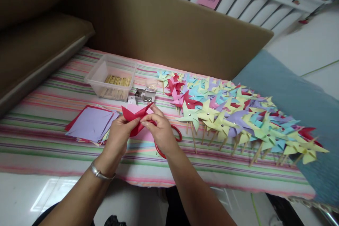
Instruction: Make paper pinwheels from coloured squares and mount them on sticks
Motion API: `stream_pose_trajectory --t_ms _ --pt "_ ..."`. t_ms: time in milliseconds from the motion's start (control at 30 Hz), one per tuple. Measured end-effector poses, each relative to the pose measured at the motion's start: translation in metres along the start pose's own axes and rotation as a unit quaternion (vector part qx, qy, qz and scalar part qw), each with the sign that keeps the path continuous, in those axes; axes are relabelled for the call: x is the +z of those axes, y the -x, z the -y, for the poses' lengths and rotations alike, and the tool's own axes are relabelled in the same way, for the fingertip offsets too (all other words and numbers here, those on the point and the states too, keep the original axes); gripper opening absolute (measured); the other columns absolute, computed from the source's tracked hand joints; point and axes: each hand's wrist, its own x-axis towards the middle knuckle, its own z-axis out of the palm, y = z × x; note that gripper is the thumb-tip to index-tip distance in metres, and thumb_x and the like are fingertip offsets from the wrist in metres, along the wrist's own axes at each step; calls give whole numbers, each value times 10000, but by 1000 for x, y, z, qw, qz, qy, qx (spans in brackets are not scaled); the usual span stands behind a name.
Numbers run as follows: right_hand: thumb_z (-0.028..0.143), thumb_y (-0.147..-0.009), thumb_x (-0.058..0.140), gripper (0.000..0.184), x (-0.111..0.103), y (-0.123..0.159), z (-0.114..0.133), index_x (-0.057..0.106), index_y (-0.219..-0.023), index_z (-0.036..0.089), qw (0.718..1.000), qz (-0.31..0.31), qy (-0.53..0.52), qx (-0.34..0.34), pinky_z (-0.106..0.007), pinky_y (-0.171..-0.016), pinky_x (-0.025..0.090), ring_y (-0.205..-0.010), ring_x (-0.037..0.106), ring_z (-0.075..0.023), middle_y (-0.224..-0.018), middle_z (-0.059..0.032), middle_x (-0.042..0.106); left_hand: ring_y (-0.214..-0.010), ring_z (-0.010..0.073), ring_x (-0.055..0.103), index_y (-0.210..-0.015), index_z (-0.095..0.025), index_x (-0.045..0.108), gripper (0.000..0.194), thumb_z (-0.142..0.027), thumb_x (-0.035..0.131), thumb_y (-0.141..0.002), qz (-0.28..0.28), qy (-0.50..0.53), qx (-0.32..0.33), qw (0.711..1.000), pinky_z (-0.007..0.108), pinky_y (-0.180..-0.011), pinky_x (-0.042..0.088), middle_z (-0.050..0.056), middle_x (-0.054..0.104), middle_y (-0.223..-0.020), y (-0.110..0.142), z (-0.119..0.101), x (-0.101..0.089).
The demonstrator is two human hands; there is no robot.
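Between my two hands is a red paper pinwheel (135,113), its points partly folded in toward the middle. My left hand (119,131) grips its left side, thumb on the paper. At the centre and right side my right hand (158,127) pinches the paper; whether a pin is between those fingertips is too small to tell. Beneath them lies a pink sheet (144,136). Red-handled scissors (180,133) rest under and beside my right hand, their blades hidden. Just beyond my hands stands a small open box (145,95) with metal bits in it.
Left of my hands is a stack of coloured paper squares (88,124). Behind it, a clear plastic tub (99,77) holds wooden sticks (118,80), next to a small round container (151,84). Many finished pinwheels (222,123) spread over the right of the striped cloth (53,152). Brown cushions (159,24) stand behind.
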Motion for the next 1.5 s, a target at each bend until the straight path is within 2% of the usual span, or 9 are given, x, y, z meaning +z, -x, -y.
stream_pose_trajectory --t_ms 100,300,567,900,1233,1500 --pt "244 -742 634 74 0 -1 0 704 -748 219 1000 -1 4 15 -413 -1110 211 -1358 334 -225 -1369 -90 499 -677 156 622 -801 -121 735 253 -236 785 -582 9 -1 -13 1000 249 -660 467 63 727 -763 0 1 -1" --pt "256 -720 633 72 0 -2 1 695 -725 221 999 9 3 31 -401 -1099 230 -1334 372 -236 -1293 -89 557 -664 161 624 -803 -134 741 273 -255 800 -566 9 -12 7 1000 259 -658 472 58 728 -755 0 -1 -2" --pt "275 -704 635 82 0 -1 2 682 -722 210 998 -1 5 58 -411 -1091 248 -1311 404 -249 -1306 -103 551 -615 147 616 -742 -150 744 192 -226 773 -568 15 -12 10 1000 248 -620 468 47 724 -712 2 -4 -2" --pt "256 -743 613 73 -2 0 2 667 -726 211 999 -15 46 -5 -410 -1097 240 -1323 386 -236 -1326 -91 538 -643 157 621 -775 -134 742 253 -254 799 -560 10 13 -20 1000 248 -632 461 65 725 -737 3 -4 -1" --pt "262 -745 611 75 0 1 1 663 -719 214 999 -8 31 -2 -415 -1098 232 -1334 371 -239 -1335 -78 531 -653 153 618 -769 -130 737 255 -251 804 -554 7 21 -22 999 256 -656 465 65 725 -757 3 -3 -1" --pt "258 -725 617 66 0 0 2 655 -700 209 999 -11 22 32 -396 -1093 233 -1310 394 -242 -1290 -78 556 -675 178 632 -819 -136 749 307 -267 815 -549 20 20 -21 999 268 -647 472 76 731 -779 5 -3 -1"
